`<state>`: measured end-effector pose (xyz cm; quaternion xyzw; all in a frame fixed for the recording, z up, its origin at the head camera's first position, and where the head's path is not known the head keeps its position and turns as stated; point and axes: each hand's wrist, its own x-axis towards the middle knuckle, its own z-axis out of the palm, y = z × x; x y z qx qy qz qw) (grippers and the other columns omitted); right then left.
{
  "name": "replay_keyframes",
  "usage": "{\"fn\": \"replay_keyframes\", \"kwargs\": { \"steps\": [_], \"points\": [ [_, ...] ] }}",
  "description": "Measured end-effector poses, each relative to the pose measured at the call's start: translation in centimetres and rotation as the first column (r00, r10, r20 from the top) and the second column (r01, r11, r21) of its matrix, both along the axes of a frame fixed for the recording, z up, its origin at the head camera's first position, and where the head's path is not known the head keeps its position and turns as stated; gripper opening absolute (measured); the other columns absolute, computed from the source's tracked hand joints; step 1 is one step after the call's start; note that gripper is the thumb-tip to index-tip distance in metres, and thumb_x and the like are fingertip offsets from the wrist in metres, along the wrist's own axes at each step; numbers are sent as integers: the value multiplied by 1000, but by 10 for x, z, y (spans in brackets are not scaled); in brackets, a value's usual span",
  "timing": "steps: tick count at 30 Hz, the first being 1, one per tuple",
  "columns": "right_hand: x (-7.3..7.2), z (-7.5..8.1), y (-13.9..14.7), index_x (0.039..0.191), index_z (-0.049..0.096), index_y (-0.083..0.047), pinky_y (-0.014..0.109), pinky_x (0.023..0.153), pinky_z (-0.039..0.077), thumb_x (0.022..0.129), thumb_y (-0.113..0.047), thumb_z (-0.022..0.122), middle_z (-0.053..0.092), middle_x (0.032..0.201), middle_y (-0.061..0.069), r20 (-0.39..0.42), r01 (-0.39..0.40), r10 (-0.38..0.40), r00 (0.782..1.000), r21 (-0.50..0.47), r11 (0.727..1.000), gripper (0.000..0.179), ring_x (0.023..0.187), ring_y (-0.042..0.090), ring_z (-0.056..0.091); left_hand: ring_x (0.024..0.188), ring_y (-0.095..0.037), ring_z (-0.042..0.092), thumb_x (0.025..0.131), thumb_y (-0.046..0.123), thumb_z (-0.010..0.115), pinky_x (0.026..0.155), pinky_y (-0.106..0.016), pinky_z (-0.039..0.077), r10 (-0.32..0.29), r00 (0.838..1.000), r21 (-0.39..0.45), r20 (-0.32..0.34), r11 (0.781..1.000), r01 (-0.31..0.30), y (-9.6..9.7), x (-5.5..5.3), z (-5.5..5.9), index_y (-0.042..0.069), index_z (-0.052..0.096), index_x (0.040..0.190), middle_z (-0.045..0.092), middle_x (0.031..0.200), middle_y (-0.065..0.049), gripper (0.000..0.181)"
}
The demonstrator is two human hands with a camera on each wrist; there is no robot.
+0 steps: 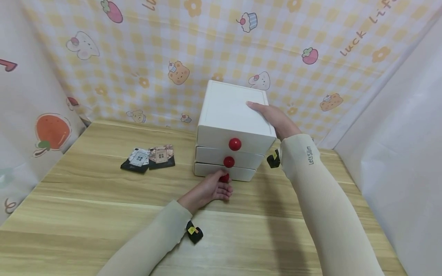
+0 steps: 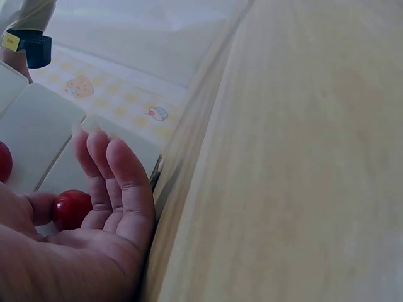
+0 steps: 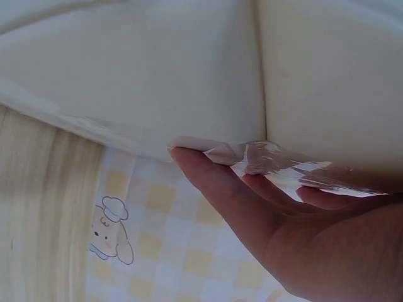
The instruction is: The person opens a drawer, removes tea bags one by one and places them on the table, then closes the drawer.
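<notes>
A white three-tier drawer box [image 1: 235,107] stands on the table, a round red knob on each drawer. At its front, my left hand [image 1: 210,188] pinches the lowest red knob [image 2: 70,209], the thumb against one side of it. The other fingers of that hand stretch out past the knob, low over the wood. My right hand [image 1: 276,118] rests on the box's right side, its thumb lying on the top panel. Seen from the right wrist, its fingers [image 3: 220,189] lie nearly straight against the box, along an edge with shiny clear film. All drawers look closed or nearly so.
Two small flat packets, one grey [image 1: 138,159] and one brown [image 1: 161,155], lie on the wooden table [image 1: 86,214] left of the box. A checked, printed curtain [image 1: 138,57] hangs close behind the box. A pale sheet [image 1: 393,126] borders the right side.
</notes>
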<state>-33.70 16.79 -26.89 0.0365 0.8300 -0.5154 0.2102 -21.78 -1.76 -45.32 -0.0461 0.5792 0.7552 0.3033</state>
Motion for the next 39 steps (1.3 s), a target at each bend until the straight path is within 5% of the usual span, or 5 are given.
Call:
{"fn": "replay_keyframes", "kwargs": {
  "steps": [22,30,39],
  "points": [
    [-7,-4,2,157,28,-21,37,84,61,94,-67,53,57,134,11,16,31,-31,999,-23,999,82,112,25,66,67,-16,56,106,32,30,64,-26,54,-15,1000,-19,-12,1000,15,3,3,-1,-1,48,110,57,73,-4,38],
    [-5,-5,0,158,27,-20,36,83,61,96,-65,50,56,134,11,4,19,-19,1000,-25,1000,81,112,24,65,66,-14,56,106,31,32,63,-25,54,-78,997,-34,16,996,78,-5,23,3,0,51,104,57,75,-4,37],
    [-3,-1,1,159,25,-23,34,85,60,95,-67,49,55,138,10,19,29,-29,999,-5,1000,81,115,24,64,65,-13,57,107,29,30,61,-24,54,-91,995,-46,-31,995,89,-5,34,5,-1,50,104,58,73,-3,36]
  ]
}}
